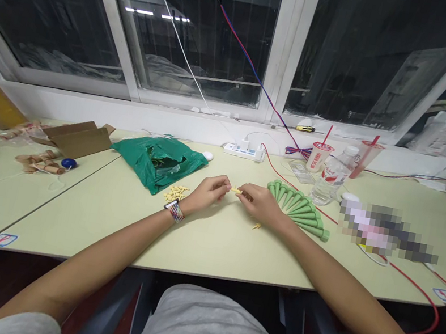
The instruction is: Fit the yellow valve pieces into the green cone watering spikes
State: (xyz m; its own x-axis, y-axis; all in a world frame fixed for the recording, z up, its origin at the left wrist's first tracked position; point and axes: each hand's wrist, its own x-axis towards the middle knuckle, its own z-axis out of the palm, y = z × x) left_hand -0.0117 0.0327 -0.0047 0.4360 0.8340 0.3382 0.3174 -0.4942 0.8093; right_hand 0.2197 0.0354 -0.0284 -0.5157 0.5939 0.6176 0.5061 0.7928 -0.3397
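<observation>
My left hand [210,192], with a woven band on the wrist, pinches one end of a small yellow piece [236,190]. The other end is between the fingertips of my right hand [262,204]. The piece is too small to name its kind. Beside my left wrist lies a pile of similar yellow pieces [176,193]. A single loose yellow piece [256,226] rests on the table below my right hand. Just right of that hand, several long green tapered sticks [302,208] with flared ends are spread like a fan.
A torn green plastic bag [159,158] lies behind the pile. At the right stand a water bottle [331,177] and drink cups [318,156] near a red cable [410,280]. A power strip [232,149] sits by the window. Cardboard [81,139] and wooden toys [40,161] occupy the left.
</observation>
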